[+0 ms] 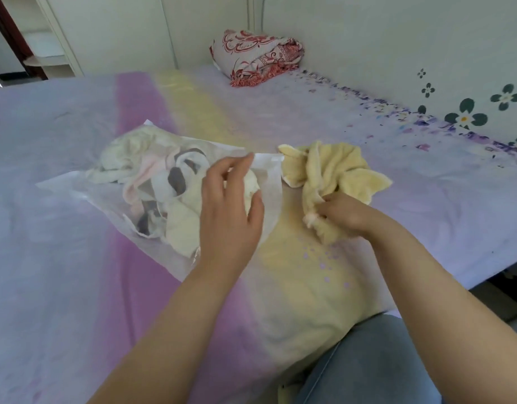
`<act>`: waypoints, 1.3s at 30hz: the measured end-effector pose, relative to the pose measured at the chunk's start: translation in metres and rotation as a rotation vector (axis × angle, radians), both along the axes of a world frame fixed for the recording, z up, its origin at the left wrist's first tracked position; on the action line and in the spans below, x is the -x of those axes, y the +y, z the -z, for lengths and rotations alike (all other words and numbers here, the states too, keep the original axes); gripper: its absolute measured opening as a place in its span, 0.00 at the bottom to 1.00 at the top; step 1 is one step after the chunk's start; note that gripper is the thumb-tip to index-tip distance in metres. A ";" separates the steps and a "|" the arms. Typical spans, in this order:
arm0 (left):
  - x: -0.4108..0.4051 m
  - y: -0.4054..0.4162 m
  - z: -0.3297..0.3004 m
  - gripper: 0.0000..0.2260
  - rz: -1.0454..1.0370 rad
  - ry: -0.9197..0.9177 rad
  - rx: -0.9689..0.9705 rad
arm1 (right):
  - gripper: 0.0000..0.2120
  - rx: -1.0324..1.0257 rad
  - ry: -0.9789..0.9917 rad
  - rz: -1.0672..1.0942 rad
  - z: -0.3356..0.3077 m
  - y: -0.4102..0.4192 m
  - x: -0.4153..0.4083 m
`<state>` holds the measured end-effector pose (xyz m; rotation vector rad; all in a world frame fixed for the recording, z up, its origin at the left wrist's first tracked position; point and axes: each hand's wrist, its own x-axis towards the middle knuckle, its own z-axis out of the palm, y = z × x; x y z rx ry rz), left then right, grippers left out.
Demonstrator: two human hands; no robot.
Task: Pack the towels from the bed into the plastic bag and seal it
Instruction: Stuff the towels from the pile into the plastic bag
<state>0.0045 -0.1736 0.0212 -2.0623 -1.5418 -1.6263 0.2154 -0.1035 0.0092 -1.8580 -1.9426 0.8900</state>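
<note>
Two bare hands over a pastel bed, one at a plastic bag, one on a yellow towel.

Left hand spread loosely open, fingers curved over the mouth end of the translucent plastic bag, already stuffed with pale towels. Right hand closed, pinching a bunched corner of the yellow towel. Towel crumpled on the bed just beside the bag's opening, right of it. Folded red-patterned blanket far back by the wall.
</note>
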 end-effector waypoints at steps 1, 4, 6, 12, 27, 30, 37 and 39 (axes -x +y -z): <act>-0.010 0.000 0.004 0.29 0.085 0.085 0.089 | 0.09 0.049 0.174 -0.047 -0.017 -0.019 0.004; -0.035 0.008 0.020 0.37 0.363 0.256 0.600 | 0.12 0.156 0.803 -0.190 -0.057 -0.065 0.002; -0.042 0.012 0.030 0.35 0.570 0.245 0.817 | 0.15 0.075 1.060 -0.086 -0.070 -0.070 -0.003; -0.047 0.004 0.042 0.10 0.437 -0.214 0.882 | 0.12 -0.197 -0.119 0.283 -0.012 -0.031 -0.030; -0.032 -0.030 0.023 0.08 0.076 0.114 0.428 | 0.43 -0.076 -0.234 -0.329 0.070 -0.044 0.028; -0.022 -0.034 0.020 0.06 -0.208 0.250 0.095 | 0.16 -0.195 -0.266 -0.245 0.073 -0.033 0.034; 0.016 -0.030 0.039 0.27 -0.260 0.238 0.346 | 0.10 -0.440 0.647 0.081 0.042 -0.044 0.014; 0.019 -0.029 0.042 0.31 -0.182 0.158 0.347 | 0.07 -0.475 0.824 0.216 0.027 -0.048 0.010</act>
